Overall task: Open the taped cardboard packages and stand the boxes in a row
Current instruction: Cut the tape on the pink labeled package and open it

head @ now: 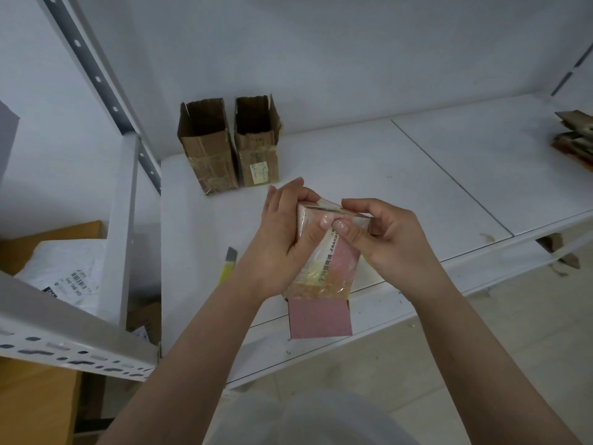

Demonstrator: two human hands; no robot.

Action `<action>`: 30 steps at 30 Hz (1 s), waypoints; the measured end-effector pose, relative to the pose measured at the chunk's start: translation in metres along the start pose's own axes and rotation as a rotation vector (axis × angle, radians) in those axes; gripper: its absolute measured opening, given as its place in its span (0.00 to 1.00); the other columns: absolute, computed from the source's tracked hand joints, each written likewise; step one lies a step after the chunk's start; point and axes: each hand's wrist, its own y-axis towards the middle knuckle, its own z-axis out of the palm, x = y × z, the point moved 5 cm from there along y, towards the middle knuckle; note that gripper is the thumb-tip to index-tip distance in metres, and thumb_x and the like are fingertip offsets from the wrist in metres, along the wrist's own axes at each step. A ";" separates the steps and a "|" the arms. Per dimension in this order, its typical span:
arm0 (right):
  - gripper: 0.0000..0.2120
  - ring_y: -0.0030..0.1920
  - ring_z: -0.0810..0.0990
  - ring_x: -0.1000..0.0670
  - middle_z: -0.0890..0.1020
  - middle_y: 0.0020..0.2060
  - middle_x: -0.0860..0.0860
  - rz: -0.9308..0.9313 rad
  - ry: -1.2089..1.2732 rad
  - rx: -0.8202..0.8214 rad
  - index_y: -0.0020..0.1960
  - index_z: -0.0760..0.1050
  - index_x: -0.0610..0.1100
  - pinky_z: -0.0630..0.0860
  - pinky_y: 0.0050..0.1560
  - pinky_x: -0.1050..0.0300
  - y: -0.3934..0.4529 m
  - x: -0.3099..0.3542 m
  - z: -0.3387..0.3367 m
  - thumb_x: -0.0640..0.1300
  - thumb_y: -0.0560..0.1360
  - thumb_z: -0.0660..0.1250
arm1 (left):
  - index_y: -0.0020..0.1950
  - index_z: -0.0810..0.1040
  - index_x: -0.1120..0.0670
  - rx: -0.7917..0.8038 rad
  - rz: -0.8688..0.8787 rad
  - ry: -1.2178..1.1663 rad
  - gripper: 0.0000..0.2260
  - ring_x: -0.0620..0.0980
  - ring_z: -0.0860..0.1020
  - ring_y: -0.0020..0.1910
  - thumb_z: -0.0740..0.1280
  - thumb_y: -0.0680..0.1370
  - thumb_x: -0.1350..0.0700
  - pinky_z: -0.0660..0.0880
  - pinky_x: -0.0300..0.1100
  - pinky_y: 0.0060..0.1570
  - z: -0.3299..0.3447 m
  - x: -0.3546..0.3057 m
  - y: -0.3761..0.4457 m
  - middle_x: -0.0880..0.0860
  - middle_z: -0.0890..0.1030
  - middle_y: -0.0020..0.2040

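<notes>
A: At your fingertips (340, 225) — both thumbs press together on the taped upper end of the pink package (324, 252), pinching its glossy wrap.

B: And the rest of each hand?

A: Your left hand (282, 239) curls round the package's left side; your right hand (382, 236) grips the right edge, fingers bent over the top. You hold the package tilted above the front of the white shelf (401, 175), its open pink flap (319, 317) hanging past the shelf edge.

B: Farther out?

A: Two opened cardboard boxes (228, 142) stand upright side by side at the back left — touching or nearly so. A yellow cutter (227, 264) lies just left of your left wrist. Flattened cardboard (576, 139) sits at the far right.
</notes>
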 end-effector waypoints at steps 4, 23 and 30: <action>0.30 0.40 0.85 0.55 0.86 0.41 0.51 0.039 0.046 -0.049 0.63 0.76 0.46 0.80 0.41 0.61 -0.005 0.001 0.001 0.59 0.64 0.70 | 0.64 0.69 0.54 -0.043 -0.011 0.032 0.25 0.49 0.68 0.69 0.51 0.79 0.36 0.62 0.58 0.71 -0.002 -0.001 -0.001 0.45 0.68 0.65; 0.27 0.48 0.84 0.52 0.85 0.50 0.48 0.009 0.109 -0.156 0.60 0.79 0.44 0.81 0.53 0.53 -0.004 -0.004 -0.006 0.60 0.77 0.52 | 0.63 0.72 0.53 -0.143 -0.081 -0.296 0.22 0.43 0.79 0.48 0.54 0.79 0.40 0.75 0.41 0.45 -0.018 -0.013 -0.006 0.40 0.78 0.57; 0.38 0.31 0.71 0.51 0.70 0.30 0.43 0.019 0.081 -0.108 0.42 0.71 0.32 0.72 0.36 0.60 -0.018 0.009 0.009 0.67 0.74 0.44 | 0.61 0.73 0.54 -0.174 -0.054 -0.274 0.22 0.47 0.78 0.49 0.53 0.79 0.40 0.72 0.45 0.48 -0.013 -0.016 -0.010 0.53 0.77 0.64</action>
